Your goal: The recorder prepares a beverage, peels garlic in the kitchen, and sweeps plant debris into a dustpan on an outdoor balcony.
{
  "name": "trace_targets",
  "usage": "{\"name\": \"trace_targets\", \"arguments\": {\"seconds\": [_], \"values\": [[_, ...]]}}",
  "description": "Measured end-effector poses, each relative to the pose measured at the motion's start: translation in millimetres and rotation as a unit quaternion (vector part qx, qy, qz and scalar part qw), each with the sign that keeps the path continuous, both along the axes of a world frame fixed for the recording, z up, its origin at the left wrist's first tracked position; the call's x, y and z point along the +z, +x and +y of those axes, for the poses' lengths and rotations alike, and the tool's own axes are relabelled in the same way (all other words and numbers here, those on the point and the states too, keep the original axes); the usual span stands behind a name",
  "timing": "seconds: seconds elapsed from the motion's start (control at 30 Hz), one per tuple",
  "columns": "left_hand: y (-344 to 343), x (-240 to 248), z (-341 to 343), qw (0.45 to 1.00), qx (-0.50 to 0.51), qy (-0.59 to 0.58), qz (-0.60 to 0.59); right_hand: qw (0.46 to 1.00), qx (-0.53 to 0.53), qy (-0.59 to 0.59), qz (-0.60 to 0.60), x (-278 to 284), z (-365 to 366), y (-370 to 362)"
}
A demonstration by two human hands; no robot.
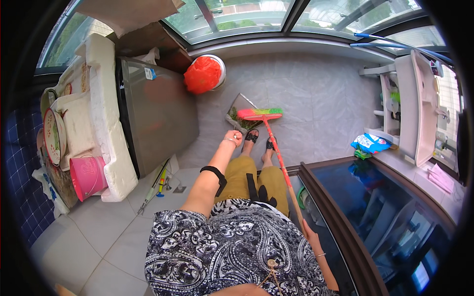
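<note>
My right hand (310,234) is wrapped round the wooden upper end of a broom's long handle, low on the right beside my hip. The broom (260,117) has a red head with red and green bristles, which rests across the right side of a dustpan (242,100). Green leafy scraps (237,116) lie in the dustpan, just ahead of my feet. My left hand (234,137) is closed in a fist above the dustpan's near edge, apparently round its upright handle; the handle itself is mostly hidden under the fist.
A white bucket (222,74) with a red plastic bag stands at the far wall, beside a grey cabinet (160,108). To the right are a dark-framed glass door (340,212), a pale shelf unit (410,108) and a blue-white packet (370,143). Left, a pink bucket (88,175) sits among basins.
</note>
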State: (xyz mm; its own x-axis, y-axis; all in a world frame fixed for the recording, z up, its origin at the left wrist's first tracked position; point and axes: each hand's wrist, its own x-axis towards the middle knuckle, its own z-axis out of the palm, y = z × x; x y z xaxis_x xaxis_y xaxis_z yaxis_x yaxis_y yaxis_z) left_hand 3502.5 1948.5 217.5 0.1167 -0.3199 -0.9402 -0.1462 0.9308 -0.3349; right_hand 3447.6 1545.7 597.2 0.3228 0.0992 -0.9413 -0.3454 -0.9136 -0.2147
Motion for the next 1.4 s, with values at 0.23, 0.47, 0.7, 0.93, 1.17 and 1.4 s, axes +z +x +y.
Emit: {"name": "trace_targets", "arguments": {"seconds": [0.23,0.47,0.7,0.93,1.17,1.4], "values": [[-75,45,15,0.999,0.027,0.039,-0.024,0.997,0.048,0.022,-0.060,-58,37,63],[-139,95,4,0.999,0.032,0.035,-0.016,0.989,0.112,0.056,-0.072,-168,109,124],[-190,104,10,0.996,0.085,-0.006,0.009,0.955,0.261,-0.018,-0.139,-182,-1,58],[-186,75,8,0.999,0.037,0.019,0.014,0.951,0.244,-0.146,-0.119,-83,-118,-5],[-138,41,-4,0.997,-0.083,0.003,-0.001,0.983,-0.076,-0.103,-0.133,-47,-113,-12],[-117,-23,-8,0.980,-0.196,0.019,-0.011,0.922,-0.382,0.054,0.014,-103,-36,16]]}}
